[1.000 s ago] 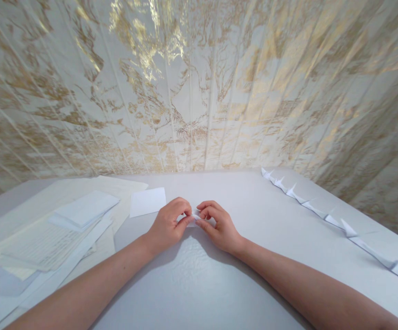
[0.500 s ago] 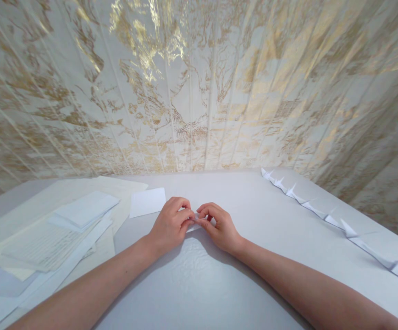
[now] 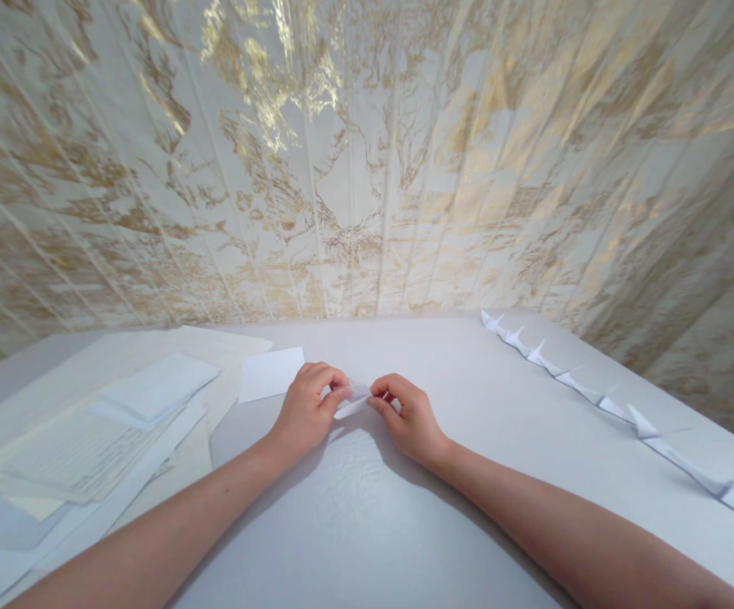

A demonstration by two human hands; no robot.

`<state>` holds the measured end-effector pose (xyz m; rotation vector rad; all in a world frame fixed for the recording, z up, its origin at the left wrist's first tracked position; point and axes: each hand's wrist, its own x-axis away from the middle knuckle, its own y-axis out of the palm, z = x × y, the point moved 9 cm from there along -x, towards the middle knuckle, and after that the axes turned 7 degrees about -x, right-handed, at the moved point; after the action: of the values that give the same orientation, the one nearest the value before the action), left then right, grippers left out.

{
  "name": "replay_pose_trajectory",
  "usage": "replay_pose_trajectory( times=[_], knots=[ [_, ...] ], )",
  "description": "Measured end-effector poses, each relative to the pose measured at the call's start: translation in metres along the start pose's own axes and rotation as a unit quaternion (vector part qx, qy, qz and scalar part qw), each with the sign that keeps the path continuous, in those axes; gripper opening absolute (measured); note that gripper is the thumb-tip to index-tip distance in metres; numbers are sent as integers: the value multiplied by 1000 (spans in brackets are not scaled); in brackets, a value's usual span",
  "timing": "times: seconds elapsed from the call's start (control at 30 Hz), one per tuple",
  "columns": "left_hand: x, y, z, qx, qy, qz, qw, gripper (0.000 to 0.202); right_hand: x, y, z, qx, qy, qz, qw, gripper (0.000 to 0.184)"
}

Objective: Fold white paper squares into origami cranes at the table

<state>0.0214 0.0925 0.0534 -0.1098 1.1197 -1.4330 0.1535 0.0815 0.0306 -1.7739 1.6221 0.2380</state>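
Observation:
My left hand [image 3: 307, 410] and my right hand [image 3: 408, 416] meet at the middle of the white table [image 3: 367, 516]. Between them they pinch a small folded piece of white paper [image 3: 354, 397], the left thumb and fingers on its left end, the right fingertips on its right end. The paper lies low over the table top. A small white paper rectangle [image 3: 271, 373] lies flat just left of my left hand.
A loose pile of white and cream paper sheets [image 3: 88, 423] covers the table's left side. A row of several folded white paper pieces [image 3: 595, 393] runs along the right edge. A gold-patterned wall [image 3: 367, 161] rises behind the table.
My hands have drawn slightly apart and moved a little farther from me, so more of the small folded paper shows between the fingertips.

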Motion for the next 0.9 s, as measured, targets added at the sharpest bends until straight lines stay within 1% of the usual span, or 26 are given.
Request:
replay_pose_trajectory(
  times=[0.07, 0.13, 0.2, 0.3, 0.37, 0.43, 0.5, 0.57, 0.63, 0.73, 0.83, 0.9],
  knots=[
    [1, 2, 3, 1, 10, -10, 1000, 11, 0, -1, 0, 20, 0, 2, 1000, 9],
    [1, 4, 5, 1, 14, -19, 1000, 12, 1, -2, -3, 46, -16, 0, 999, 9],
    [2, 7, 5, -2, 9, -29, 1000, 17, 2, -1, -9, 82, -52, -12, 995, 10],
    [3, 9, 5, -8, -9, -40, 999, 26, 5, 4, -23, 143, -128, -29, 981, 11],
    [3, 10, 4, 1, -27, -45, 999, 30, 7, 7, -32, 173, -173, -38, 969, 12],
    [3, 12, 1, 15, -50, -53, 997, 29, 9, 9, -38, 193, -202, -46, 959, 14],
    [4, 14, -2, 28, -80, -63, 994, 28, 9, 10, -42, 204, -221, -46, 953, 15],
    [6, 18, -8, 58, -125, -75, 988, 30, 9, 9, -44, 204, -228, -42, 951, 14],
    [10, 25, -15, 119, -181, -91, 972, 31, 9, 8, -43, 196, -221, -36, 955, 12],
    [17, 35, -23, 236, -254, -102, 932, 31, 8, 3, -36, 172, -193, -18, 966, 8],
    [21, 43, -24, 328, -290, -113, 892, 26, 6, 0, -27, 133, -159, -6, 978, 7],
    [22, 46, -24, 368, -303, -117, 871, 23, 5, -1, -21, 96, -134, -7, 986, 7]
  ],
)
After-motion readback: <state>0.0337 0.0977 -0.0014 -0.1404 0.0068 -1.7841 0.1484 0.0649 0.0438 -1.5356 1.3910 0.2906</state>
